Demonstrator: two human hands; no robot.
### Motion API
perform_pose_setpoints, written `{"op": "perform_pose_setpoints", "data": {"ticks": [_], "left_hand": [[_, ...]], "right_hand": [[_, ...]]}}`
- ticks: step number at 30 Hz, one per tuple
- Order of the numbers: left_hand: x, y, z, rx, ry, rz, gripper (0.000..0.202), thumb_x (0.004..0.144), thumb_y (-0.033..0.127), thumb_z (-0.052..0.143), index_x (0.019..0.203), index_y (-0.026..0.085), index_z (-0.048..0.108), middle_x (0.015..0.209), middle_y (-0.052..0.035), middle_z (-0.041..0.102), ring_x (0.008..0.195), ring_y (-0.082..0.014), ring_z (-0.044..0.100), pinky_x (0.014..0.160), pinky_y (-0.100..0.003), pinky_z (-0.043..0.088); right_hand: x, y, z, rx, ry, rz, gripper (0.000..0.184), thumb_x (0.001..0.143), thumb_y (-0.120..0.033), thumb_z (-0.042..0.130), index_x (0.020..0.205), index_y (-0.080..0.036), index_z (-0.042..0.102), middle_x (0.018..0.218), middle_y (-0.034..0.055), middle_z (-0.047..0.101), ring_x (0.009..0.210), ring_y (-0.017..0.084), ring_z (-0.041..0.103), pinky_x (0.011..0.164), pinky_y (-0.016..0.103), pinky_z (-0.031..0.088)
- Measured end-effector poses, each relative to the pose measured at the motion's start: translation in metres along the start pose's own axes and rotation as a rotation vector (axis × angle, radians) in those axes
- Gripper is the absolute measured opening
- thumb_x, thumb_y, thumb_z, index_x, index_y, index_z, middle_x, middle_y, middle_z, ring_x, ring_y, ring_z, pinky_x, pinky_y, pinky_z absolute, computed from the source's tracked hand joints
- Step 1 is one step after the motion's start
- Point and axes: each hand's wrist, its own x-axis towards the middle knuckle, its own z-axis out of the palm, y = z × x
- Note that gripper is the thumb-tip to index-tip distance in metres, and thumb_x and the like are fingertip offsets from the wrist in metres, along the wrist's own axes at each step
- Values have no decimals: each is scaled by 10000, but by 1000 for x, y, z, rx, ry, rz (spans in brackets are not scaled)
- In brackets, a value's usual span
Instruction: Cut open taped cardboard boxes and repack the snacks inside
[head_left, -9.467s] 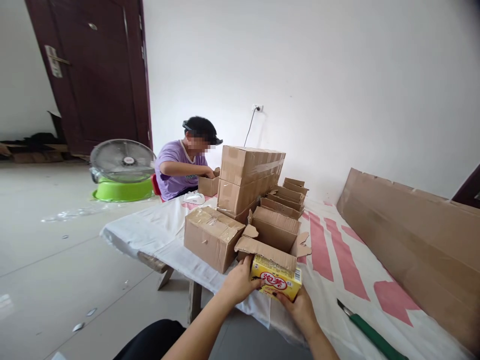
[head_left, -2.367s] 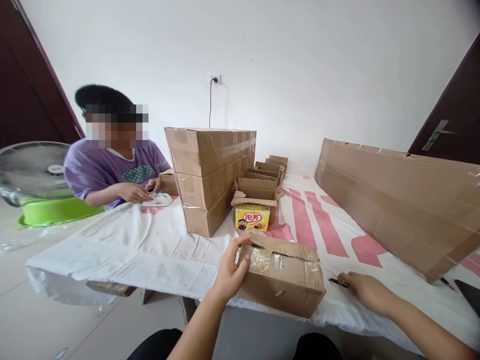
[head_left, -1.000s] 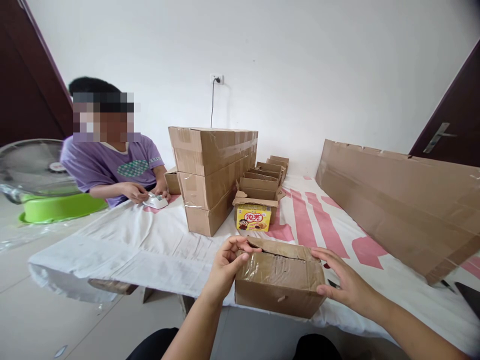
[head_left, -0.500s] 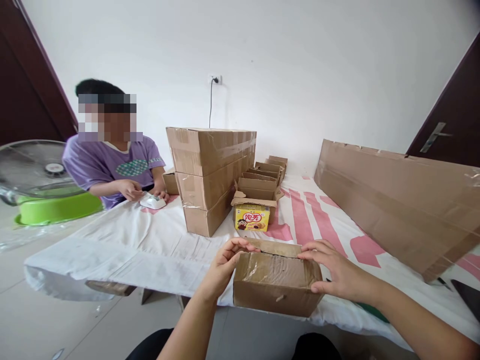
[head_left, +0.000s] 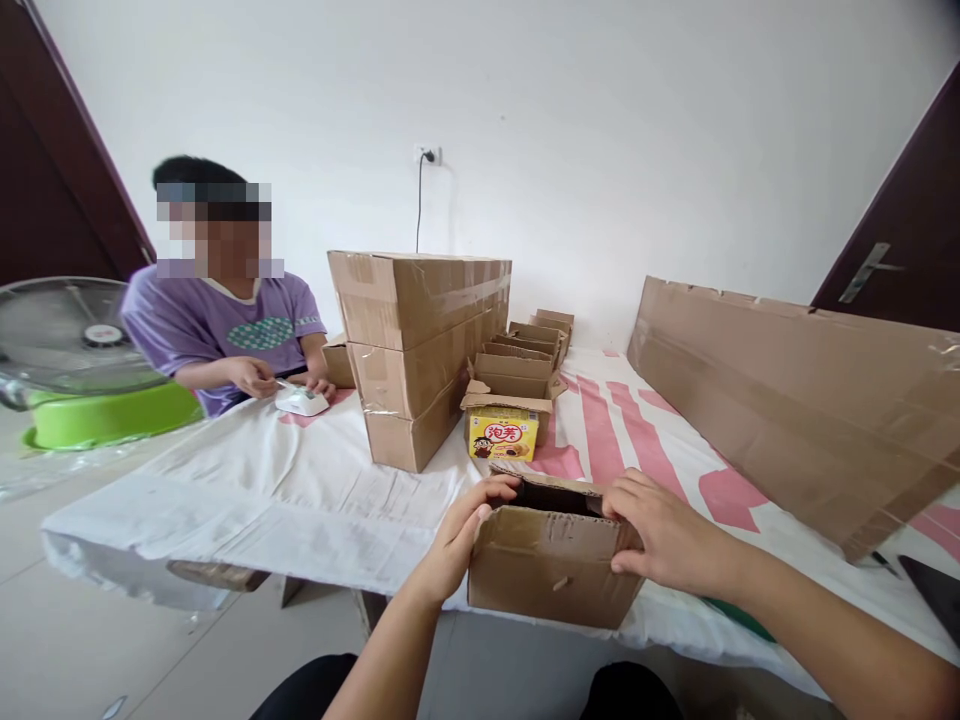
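A small brown cardboard box [head_left: 555, 570] stands at the near edge of the table, its top partly open with a dark gap along the upper edge. My left hand [head_left: 465, 530] grips the box's upper left corner, thumb outside and fingertips at the opening. At the upper right corner my right hand [head_left: 652, 530] is closed on the box edge, thumb on the near side. What is inside cannot be made out. Just beyond it sits an open cardboard carton with a yellow printed front panel [head_left: 502, 435].
Tall stacked cartons [head_left: 420, 360] stand left of a row of open boxes [head_left: 525, 355]. A large cardboard sheet [head_left: 787, 400] leans at the right. Across the table, a person in a purple shirt [head_left: 232, 330] handles a small white device [head_left: 302, 399]. A fan [head_left: 82, 335] stands far left.
The top flaps of the small box have come up, showing a dark opening. My right hand has closed in on its right edge. The other person's hand has shifted slightly.
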Motion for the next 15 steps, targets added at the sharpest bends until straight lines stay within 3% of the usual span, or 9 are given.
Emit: {"op": "perform_pose_setpoints", "data": {"ticks": [7,12,15], "left_hand": [[-1,10,-9,152,-180,32,552,766,535,677,1231,251,591,1454,-134,433,1352,-355,379,1112,-518,311],[-1,12,-11,248,-216,42,593,699,469,766,1232,275,594,1463,-132,418,1342,-354,398,1105,-547,321],[-2,11,-11,259,-212,42,588,695,461,772,1227,279,598,1464,-129,416,1344,-353,397,1107,-541,322]], "right_hand": [[-30,-2,7,160,-119,-53,483,649,-639,733,765,-210,543,829,3,564,763,173,508,658,288,398],[-39,6,9,237,-165,-18,451,634,-571,775,837,-218,582,946,11,582,842,182,550,727,291,443],[-44,3,8,202,-178,-18,530,570,-494,824,956,-230,576,1048,31,571,927,213,547,786,322,461]]}}
